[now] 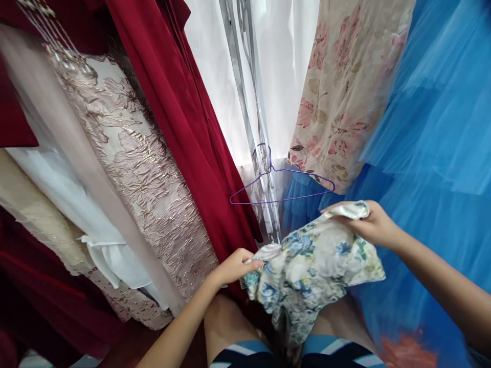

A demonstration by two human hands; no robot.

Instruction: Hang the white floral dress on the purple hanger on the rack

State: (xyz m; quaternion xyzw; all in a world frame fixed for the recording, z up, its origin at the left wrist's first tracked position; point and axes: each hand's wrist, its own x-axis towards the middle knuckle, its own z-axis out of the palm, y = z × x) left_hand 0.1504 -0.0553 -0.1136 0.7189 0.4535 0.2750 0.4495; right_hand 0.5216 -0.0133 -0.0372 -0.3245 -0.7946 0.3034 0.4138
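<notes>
A white garment with blue and green flowers [307, 260] hangs bunched between my two hands, above my lap. My left hand [238, 265] pinches its left edge, thumb on top. At the upper right edge, my right hand [370, 225] grips a fold of the same cloth. Just beyond the garment, a thin purple wire hanger [282, 199] hangs bare from its hook by the metal poles. Which kind of garment it is cannot be made out, since it is crumpled.
Metal poles [245, 76] stand before a white curtain [284, 61]. To the left hang a dark red dress [172, 117], a pink brocade dress [141, 168] and pale garments. A pink-flowered dress [337, 92] and blue tulle [433, 138] hang on the right.
</notes>
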